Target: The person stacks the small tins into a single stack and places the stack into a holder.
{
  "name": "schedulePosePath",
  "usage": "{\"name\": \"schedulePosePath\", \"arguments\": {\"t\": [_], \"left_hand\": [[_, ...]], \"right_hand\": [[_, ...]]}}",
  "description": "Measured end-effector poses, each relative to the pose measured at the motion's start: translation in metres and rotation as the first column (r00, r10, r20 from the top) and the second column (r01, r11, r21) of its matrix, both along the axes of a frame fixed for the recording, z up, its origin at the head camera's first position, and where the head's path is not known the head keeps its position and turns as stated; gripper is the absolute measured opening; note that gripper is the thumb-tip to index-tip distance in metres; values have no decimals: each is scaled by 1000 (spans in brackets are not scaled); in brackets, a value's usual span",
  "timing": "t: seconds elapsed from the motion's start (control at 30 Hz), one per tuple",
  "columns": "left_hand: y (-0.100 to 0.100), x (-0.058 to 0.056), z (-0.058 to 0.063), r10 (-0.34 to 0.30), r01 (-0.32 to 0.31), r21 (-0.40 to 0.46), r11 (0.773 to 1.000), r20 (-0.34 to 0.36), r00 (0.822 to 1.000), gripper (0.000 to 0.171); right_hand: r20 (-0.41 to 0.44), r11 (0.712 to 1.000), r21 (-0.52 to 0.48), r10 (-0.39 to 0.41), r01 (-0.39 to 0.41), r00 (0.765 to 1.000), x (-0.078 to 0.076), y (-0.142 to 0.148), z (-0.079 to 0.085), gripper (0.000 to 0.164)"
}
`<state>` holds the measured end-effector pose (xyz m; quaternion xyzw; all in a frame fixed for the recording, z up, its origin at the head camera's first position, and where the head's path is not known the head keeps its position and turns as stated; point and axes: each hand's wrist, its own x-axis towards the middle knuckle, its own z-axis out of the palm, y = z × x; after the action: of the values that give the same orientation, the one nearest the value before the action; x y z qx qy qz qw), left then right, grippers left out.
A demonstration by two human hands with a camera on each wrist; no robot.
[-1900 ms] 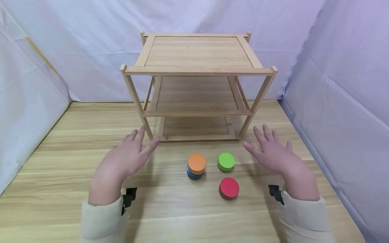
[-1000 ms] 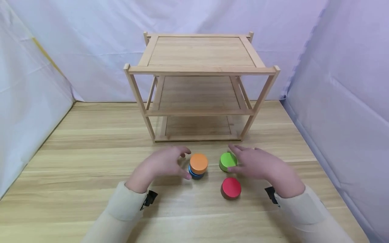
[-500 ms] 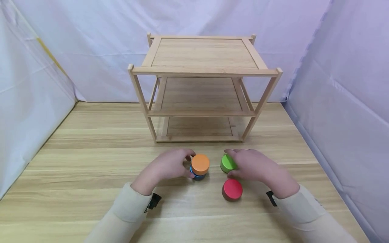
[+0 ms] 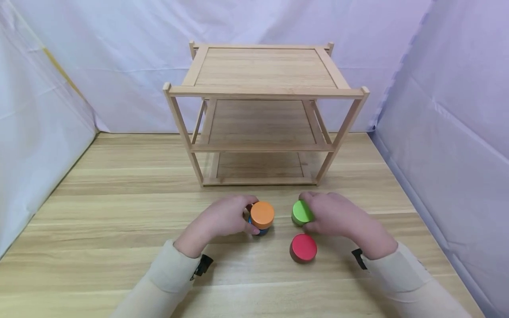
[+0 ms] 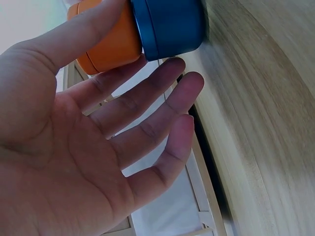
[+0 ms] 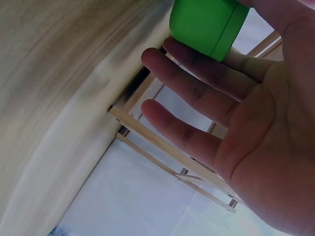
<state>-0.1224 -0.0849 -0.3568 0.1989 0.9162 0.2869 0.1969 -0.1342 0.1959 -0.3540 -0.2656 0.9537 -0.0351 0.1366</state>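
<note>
In the head view an orange round tin [image 4: 262, 214] is stacked on a blue round tin [image 4: 263, 231] on the table. My left hand [image 4: 228, 217] reaches it from the left and pinches the orange tin between thumb and forefinger. In the left wrist view the thumb lies across the orange tin [image 5: 118, 46], its tip near the seam with the blue tin [image 5: 170, 27]; the other fingers curve loosely. My right hand [image 4: 336, 215] holds a green round tin [image 4: 302, 213] from its right side, thumb in front, fingers behind. A red round tin [image 4: 303, 247] stands nearer me.
Behind the tins stands a three-level wooden shelf [image 4: 266, 92], its lowest bar [image 4: 258, 181] close to the table. White cloth [image 4: 135, 66] hangs at the back and both sides. The wood-grain table [image 4: 99, 212] extends to either side.
Both hands came inward from beside the shelf, spread fingers curling round the tins: left at the orange tin, right at the green one. The green tin has shifted slightly right relative to the red one.
</note>
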Motion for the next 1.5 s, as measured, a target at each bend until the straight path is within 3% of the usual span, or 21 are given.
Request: {"name": "schedulePosePath", "arguments": {"t": [0.17, 0.33, 0.43, 0.6, 0.73, 1.0, 1.27, 1.5], "left_hand": [[1, 1, 2, 8, -8, 11, 1000, -7, 1000, 61], [3, 1, 5, 17, -17, 21, 1000, -22, 1000, 60], [4, 0, 6, 22, -21, 26, 999, -25, 999, 60], [3, 0, 6, 34, -33, 33, 999, -23, 999, 58], [4, 0, 3, 20, -18, 43, 999, -29, 999, 60], [3, 2, 4, -14, 17, 65, 998, -42, 999, 47], [-5, 4, 4, -4, 4, 28, 1000, -26, 1000, 53], [-5, 2, -2, -30, 30, 9, 1000, 2, 1000, 54]], "right_hand": [[16, 999, -33, -25, 26, 1000, 0, 0, 8, 64], [36, 989, -134, -59, 63, 998, 0, 0, 20, 75], [42, 976, -206, -61, 69, 997, -2, -2, 27, 73], [-15, 958, -288, -18, 13, 1000, -6, -7, 37, 62], [-34, 959, -285, -10, 0, 999, -6, -13, 41, 60], [-39, 969, -247, -1, -8, 999, -3, -23, 42, 64], [-43, 969, -245, 13, -23, 999, 2, -29, 45, 65], [-29, 963, -266, 37, -43, 999, 6, -36, 47, 66]]}}
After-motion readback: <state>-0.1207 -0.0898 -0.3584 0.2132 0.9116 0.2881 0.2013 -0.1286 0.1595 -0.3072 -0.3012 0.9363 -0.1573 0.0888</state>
